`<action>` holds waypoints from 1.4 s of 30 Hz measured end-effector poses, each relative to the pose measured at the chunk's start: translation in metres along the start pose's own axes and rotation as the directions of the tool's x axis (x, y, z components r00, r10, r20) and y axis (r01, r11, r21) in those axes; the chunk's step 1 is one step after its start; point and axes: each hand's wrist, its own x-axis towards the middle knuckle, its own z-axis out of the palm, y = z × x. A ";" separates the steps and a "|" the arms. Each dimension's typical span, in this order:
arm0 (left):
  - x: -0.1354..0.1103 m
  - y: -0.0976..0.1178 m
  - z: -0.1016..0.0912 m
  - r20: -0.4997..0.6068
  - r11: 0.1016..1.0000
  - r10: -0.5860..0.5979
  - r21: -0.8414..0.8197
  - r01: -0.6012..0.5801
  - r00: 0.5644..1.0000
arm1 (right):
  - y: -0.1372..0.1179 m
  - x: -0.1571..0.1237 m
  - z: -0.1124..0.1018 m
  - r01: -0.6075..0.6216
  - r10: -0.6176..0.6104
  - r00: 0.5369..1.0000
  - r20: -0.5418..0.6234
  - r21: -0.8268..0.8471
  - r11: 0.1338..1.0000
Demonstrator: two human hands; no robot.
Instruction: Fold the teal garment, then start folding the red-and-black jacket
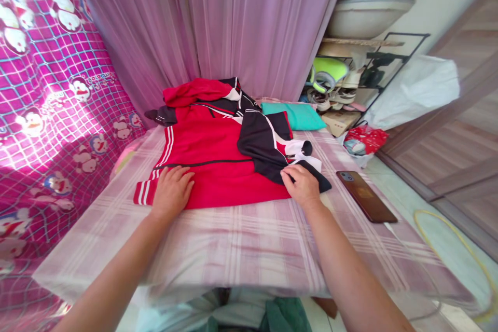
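A red, black and white zip jacket (218, 137) lies spread on the table, its collar end toward the curtain. White stripes run along its ribbed hem on the left. One black and white sleeve is folded across the right part; a red sleeve lies bunched at the back. My left hand (171, 189) rests flat on the red cloth beside the striped hem, fingers stretched out. On the right, my right hand (301, 184) has its fingers bent and closed on the jacket's black sleeve cloth near the front edge.
The table wears a pale plaid cloth (241, 249). A turquoise folded item (293, 115) lies behind the jacket. A phone (365, 196) with a white cable lies at the right. Beyond stand a shoe rack (375, 57) and a red bag (365, 139). Purple curtains (249, 26) hang behind.
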 end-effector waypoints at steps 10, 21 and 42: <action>-0.015 0.028 0.024 0.222 0.972 0.226 -0.122 -0.203 0.949 | -0.008 -0.012 0.021 0.051 0.010 0.970 0.243 -0.242 0.969; -0.024 -0.009 0.014 0.135 0.999 0.035 -0.011 -0.034 0.990 | -0.020 -0.013 0.012 0.037 0.032 0.964 0.264 -0.253 0.967; 0.145 0.071 -0.018 0.132 0.916 0.389 0.055 -0.398 0.912 | 0.078 -0.009 0.006 -0.302 0.263 0.926 -0.270 -0.113 0.947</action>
